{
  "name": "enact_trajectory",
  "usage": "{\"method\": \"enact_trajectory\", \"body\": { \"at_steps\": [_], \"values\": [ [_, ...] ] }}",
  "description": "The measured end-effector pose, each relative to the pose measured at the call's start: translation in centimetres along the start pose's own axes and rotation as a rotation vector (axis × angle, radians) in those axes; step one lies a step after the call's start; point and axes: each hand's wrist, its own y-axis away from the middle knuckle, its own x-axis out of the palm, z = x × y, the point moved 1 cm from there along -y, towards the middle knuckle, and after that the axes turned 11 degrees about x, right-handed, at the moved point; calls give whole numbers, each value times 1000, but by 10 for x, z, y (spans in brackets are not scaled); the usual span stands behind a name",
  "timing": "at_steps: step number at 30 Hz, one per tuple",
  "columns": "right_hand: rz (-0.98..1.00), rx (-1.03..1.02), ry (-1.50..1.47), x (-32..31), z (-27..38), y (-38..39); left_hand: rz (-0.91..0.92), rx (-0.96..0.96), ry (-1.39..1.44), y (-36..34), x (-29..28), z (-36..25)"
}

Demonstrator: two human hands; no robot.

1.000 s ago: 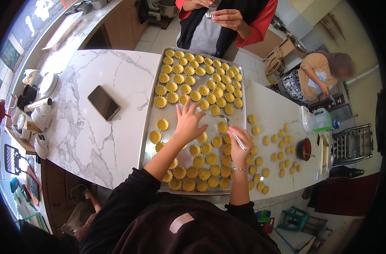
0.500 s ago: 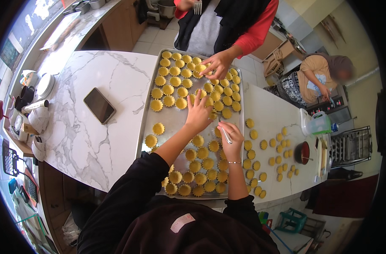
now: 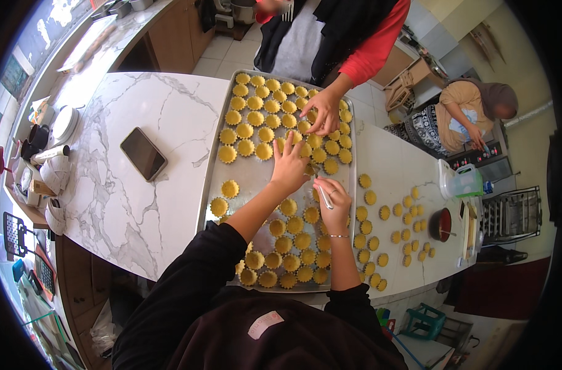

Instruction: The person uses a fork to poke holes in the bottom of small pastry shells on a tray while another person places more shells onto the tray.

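Note:
My left hand point(image 3: 288, 171) reaches over a large metal tray point(image 3: 242, 179) with its fingers spread among yellow fluted tart shells point(image 3: 246, 148). Its thumb side lies against one tart shell point(image 3: 309, 169) near the middle of the tray. Just to the right, my right hand point(image 3: 335, 206) is closed around a slim silver utensil point(image 3: 325, 196), its tip pointing at that same shell. The utensil's working end is too small to make out. More tart shells point(image 3: 283, 244) stand in rows close to my body, partly hidden by my forearms.
Across the tray, a co-worker's hand point(image 3: 323, 111) hovers over the far shells; their other hand holds a fork point(image 3: 287, 10). A phone point(image 3: 144, 154) lies left on the marble table point(image 3: 188, 117). Loose shells point(image 3: 384, 212) and a dark red bowl point(image 3: 440, 224) are on the right.
The co-worker's hand has moved right and nearer, off the shell it was touching. My right hand has shifted slightly left with the utensil. My left hand has hardly moved.

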Motion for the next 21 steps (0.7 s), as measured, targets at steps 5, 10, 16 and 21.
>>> {"method": "enact_trajectory", "body": {
  "at_steps": [5, 10, 16, 21],
  "values": [
    [33, 16, 36, -1, 1, -1, -16, -21, -17, -1, 3, 1],
    [-13, -13, 20, -1, 1, 0, -33, -20, 15, -4, 4, 0],
    [-71, -47, 0, -3, 1, 3, -36, 4, -15, -4, -1, -1],
    [-76, -60, 23, -4, 2, 7, -4, -8, -69, -4, 2, -1]
  ]
}}
